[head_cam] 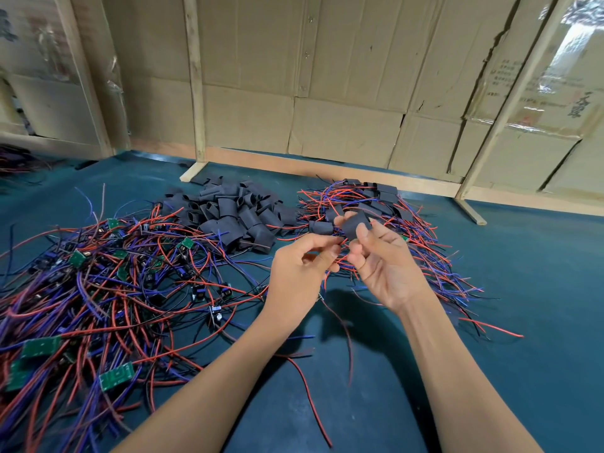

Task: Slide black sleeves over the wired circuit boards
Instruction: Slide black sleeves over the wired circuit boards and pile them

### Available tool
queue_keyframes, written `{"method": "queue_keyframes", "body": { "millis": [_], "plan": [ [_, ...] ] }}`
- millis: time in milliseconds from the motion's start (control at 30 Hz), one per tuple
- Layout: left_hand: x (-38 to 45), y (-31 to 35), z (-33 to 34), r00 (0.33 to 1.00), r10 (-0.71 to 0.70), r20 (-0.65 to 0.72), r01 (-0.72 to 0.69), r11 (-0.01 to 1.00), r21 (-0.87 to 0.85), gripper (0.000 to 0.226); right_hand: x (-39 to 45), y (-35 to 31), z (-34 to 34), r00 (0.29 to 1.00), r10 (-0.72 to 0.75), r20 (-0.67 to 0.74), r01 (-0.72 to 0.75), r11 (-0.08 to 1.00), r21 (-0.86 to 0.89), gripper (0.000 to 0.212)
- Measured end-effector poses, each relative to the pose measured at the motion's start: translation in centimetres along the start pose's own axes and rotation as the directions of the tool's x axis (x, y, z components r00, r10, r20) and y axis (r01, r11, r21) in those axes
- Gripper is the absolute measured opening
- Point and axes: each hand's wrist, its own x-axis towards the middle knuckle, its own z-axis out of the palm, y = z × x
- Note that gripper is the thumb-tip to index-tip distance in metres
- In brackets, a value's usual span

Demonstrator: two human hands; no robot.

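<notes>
From my feed, the only writing sits on the cardboard panels at about two o'clock: several lines of small dark print and, further right, two large dark characters stacked vertically. All of it is too blurred and skewed for me to read. Faint reddish print shows on the cardboard at ten o'clock, also illegible.

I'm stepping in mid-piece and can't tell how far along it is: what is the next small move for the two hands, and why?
Probably draw the black sleeve further along the wires. The right hand pinches the sleeve between thumb and fingers, the left hand pinches the wires just beside it, and loose red and black wire ends trail down below both hands. The board itself is not visible, so seating cannot be confirmed.
</notes>
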Motion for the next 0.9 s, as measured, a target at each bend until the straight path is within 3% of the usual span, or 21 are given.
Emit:
{"method": "queue_keyframes", "body": {
  "millis": [100,233,400,533,600,733,800,900],
  "plan": [
    [0.0,0.1,0.0,1.000,0.012,0.007,-0.012,1.000,-0.014,0.019,0.1,0.3,-0.1,0.998,-0.015,-0.053,0.011,0.998,-0.066,0.015],
    [0.1,0.2,-0.2,0.999,-0.022,0.039,0.024,0.998,-0.056,0.022,0.4,1.1,0.2,0.988,-0.083,-0.130,0.054,0.976,-0.211,0.051],
    [0.3,0.6,0.2,0.979,-0.199,0.046,0.204,0.949,-0.239,0.027,0.4,1.8,0.5,0.994,-0.092,-0.063,0.070,0.953,-0.296,0.016],
    [0.1,0.9,0.3,0.976,-0.191,0.103,0.210,0.950,-0.232,0.023,0.5,1.9,0.7,0.991,-0.094,-0.090,0.058,0.936,-0.346,0.014],
    [0.0,0.9,0.4,0.980,-0.164,0.108,0.188,0.947,-0.262,0.027,0.5,2.0,0.6,0.987,-0.117,-0.107,0.055,0.886,-0.461,0.009],
    [-0.2,0.9,0.7,0.990,-0.124,0.062,0.135,0.966,-0.221,0.048,0.2,2.5,1.3,0.992,-0.124,-0.037,0.079,0.806,-0.587,0.008],
    [-0.3,0.8,0.9,0.994,-0.109,0.029,0.112,0.983,-0.144,0.054,0.3,2.7,1.5,0.991,-0.127,-0.030,0.083,0.790,-0.608,0.034],
    [-0.5,0.3,1.1,0.999,-0.032,-0.025,0.034,0.998,0.059,0.041,0.6,3.1,1.2,0.984,-0.165,-0.067,0.084,0.759,-0.646,0.050]
  ]
}}
